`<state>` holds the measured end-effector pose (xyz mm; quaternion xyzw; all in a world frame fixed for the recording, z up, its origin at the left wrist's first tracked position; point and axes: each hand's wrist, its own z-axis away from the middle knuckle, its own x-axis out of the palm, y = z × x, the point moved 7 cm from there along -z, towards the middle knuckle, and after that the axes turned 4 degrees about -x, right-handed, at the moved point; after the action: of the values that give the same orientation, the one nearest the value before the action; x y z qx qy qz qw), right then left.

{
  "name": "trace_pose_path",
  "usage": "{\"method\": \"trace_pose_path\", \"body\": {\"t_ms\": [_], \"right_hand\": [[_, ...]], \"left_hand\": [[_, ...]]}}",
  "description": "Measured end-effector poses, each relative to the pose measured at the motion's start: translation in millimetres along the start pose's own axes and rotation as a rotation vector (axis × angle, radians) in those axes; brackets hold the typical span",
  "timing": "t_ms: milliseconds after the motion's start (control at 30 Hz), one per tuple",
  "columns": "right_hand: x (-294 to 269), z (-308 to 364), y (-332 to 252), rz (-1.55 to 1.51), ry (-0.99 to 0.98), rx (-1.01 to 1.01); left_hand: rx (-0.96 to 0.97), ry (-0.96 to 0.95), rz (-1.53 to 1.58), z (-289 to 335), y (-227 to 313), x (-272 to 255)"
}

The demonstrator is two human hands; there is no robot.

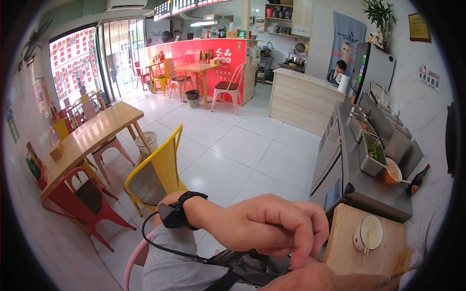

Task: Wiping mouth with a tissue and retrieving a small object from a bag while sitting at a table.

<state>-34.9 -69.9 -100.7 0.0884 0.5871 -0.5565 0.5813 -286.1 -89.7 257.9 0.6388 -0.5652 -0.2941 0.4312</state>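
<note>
My left hand (272,224) reaches across the middle, its fingers curled and their tips against my right forearm (315,279). Anything between those fingertips is hidden. A black band with a small device (175,213) circles my left wrist, and a black cable (170,250) loops down from it. My right arm lies along the lower edge, its fingers out of sight. Just beyond it, a white bowl (358,239) with chopsticks (367,246) stands on a light wooden table (340,242). I am seated; grey fabric (167,264) covers my leg.
A yellow metal chair (162,167) and a red chair (80,201) stand left by a long wooden table (99,128). At right, a steel counter (376,191) carries food trays, an orange bowl (392,172) and a dark bottle (418,179). Someone (340,69) is behind the pale counter (301,99).
</note>
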Motion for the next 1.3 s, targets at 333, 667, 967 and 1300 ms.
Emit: {"method": "trace_pose_path", "body": {"t_ms": [333, 667, 967, 1300], "right_hand": [[-3, -1, -1, 0.035, 0.01, -0.013], [-12, 2, -9, 0.019, 0.045, -0.026], [-8, 1, -11, -0.027, -0.031, 0.019], [-1, 0, -1, 0.074, -0.133, 0.078]], "left_hand": [[0.007, 0.02, 0.017, -2, 1, -1], [-0.05, 0.04, -0.002, -4, 0, -3], [0.07, 0.009, -0.054, -5, 4, -2], [0.08, -0.019, 0.014, -6, 1, 0]]}}
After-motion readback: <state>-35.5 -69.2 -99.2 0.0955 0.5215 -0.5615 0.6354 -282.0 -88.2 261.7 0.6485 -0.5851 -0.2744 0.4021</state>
